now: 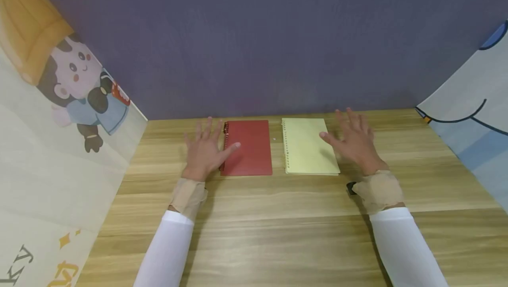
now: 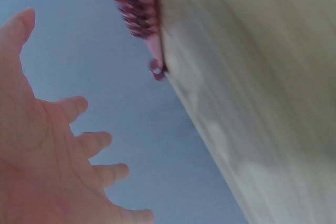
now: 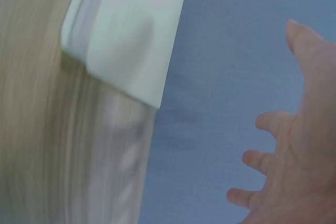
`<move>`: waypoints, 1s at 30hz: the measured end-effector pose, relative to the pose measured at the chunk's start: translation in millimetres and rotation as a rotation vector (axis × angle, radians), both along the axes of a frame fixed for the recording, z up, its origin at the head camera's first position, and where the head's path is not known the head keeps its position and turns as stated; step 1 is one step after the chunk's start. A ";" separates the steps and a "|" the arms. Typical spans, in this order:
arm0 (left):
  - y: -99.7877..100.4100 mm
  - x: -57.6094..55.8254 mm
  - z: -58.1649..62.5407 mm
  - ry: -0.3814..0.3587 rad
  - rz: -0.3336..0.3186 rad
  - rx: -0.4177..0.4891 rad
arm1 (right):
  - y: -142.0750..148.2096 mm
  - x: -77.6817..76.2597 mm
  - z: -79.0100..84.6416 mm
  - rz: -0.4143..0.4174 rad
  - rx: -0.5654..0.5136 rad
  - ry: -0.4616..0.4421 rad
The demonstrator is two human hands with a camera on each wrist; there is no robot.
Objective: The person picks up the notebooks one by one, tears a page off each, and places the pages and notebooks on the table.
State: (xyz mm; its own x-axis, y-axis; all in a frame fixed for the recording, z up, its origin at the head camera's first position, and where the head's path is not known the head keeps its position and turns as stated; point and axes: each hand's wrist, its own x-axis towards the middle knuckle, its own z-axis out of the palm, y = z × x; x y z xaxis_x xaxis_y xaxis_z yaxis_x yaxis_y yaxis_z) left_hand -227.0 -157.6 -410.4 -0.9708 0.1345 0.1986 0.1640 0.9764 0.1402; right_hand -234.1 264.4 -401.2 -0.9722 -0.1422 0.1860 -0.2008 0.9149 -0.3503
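Both notebooks lie closed and side by side on the wooden desk (image 1: pixel 254 216), neither opened nor lifted. Nearest, white sleeves reach forward. At eleven o'clock the left hand (image 1: pixel 204 152) spreads its fingers, thumb over the red notebook (image 1: pixel 248 148) by its spiral edge. At one o'clock the right hand (image 1: pixel 355 141) hovers, fingers apart, at the yellow notebook (image 1: pixel 307 146), gripping nothing. A purple wall (image 1: pixel 254 35) stands behind.
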 end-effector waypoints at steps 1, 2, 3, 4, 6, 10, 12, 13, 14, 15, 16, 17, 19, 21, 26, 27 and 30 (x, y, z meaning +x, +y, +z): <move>2.6 0.4 1.2 -0.001 -0.015 0.002 | -2.5 0.5 0.4 0.006 -0.001 -0.002; 5.2 1.1 2.3 -0.008 -0.028 -0.001 | -5.4 1.2 1.2 0.013 0.001 -0.004; 8.2 1.9 3.6 -0.016 -0.047 -0.005 | -8.2 1.6 1.7 0.023 -0.001 -0.005; 11.4 2.4 4.3 -0.022 -0.071 -0.014 | -11.1 2.0 2.0 0.034 -0.002 -0.008; 18.8 4.0 5.1 -0.034 -0.132 -0.021 | -17.3 2.7 2.5 0.059 0.003 -0.009; 37.7 9.6 4.8 -0.081 -0.274 -0.049 | -28.8 3.4 0.3 0.121 0.022 -0.045; 46.7 13.8 3.3 -0.120 -0.320 -0.057 | -33.9 4.5 -1.7 0.155 0.032 -0.068; 50.7 16.0 2.5 -0.141 -0.333 -0.062 | -36.4 5.0 -2.7 0.175 0.034 -0.077; 54.2 17.9 1.4 -0.157 -0.340 -0.066 | -38.9 5.6 -3.6 0.196 0.035 -0.079; 57.0 19.6 0.2 -0.169 -0.345 -0.072 | -41.3 6.4 -4.2 0.215 0.034 -0.081; 59.1 20.9 -1.1 -0.176 -0.349 -0.083 | -43.7 7.2 -4.6 0.234 0.036 -0.084; 60.7 22.0 -2.1 -0.180 -0.355 -0.090 | -46.3 7.8 -4.7 0.252 0.033 -0.086; 62.8 23.1 -3.7 -0.172 -0.369 -0.103 | -51.4 8.9 -4.2 0.281 0.029 -0.096; 63.6 23.2 -4.4 -0.157 -0.389 -0.094 | -55.9 9.8 -3.1 0.301 0.025 -0.107; 63.5 22.3 -2.9 -0.147 -0.446 -0.046 | -61.4 11.1 -1.5 0.307 0.020 -0.138; 63.8 22.2 -2.2 -0.157 -0.454 -0.041 | -61.4 11.1 -1.7 0.304 0.021 -0.142; 65.4 23.2 0.4 -0.203 -0.472 -0.035 | -60.6 11.3 -1.9 0.298 0.021 -0.152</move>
State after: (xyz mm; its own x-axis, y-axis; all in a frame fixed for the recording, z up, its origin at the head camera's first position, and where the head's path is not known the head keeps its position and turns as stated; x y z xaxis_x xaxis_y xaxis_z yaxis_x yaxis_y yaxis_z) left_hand -203.9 -92.2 -410.0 -0.8215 0.5702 -0.0004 0.5605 0.8075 0.1839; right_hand -222.9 203.8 -403.0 -0.9037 -0.4266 0.0360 -0.4074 0.8312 -0.3782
